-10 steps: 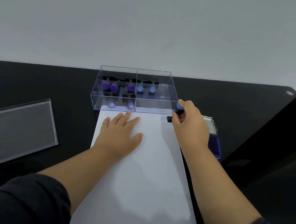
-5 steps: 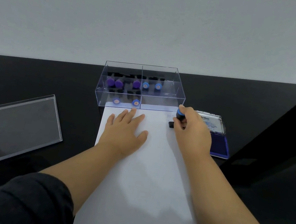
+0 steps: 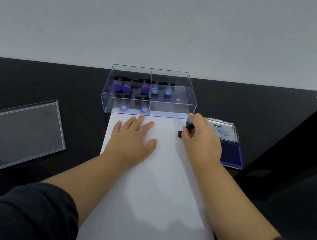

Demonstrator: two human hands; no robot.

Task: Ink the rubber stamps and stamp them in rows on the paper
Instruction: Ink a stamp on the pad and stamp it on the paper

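A white sheet of paper (image 3: 152, 191) lies on the black table in front of me. My left hand (image 3: 131, 142) rests flat on its upper left part, fingers spread. My right hand (image 3: 202, 141) grips a rubber stamp with a blue cap (image 3: 189, 124), its black base down on the paper near the top right corner. A faint blue print (image 3: 181, 123) shows on the paper just beyond the stamp. An open blue ink pad (image 3: 231, 154) lies right of the paper, beside my right hand.
A clear plastic box (image 3: 149, 91) with several purple- and blue-capped stamps stands at the paper's far edge. Its clear lid (image 3: 12, 134) lies on the table at the left. A dark panel (image 3: 292, 161) rises at the right.
My right hand has brought the stamp from the paper's top right corner a little toward me, and a faint print now shows where it stood. My left hand stays flat on the paper.
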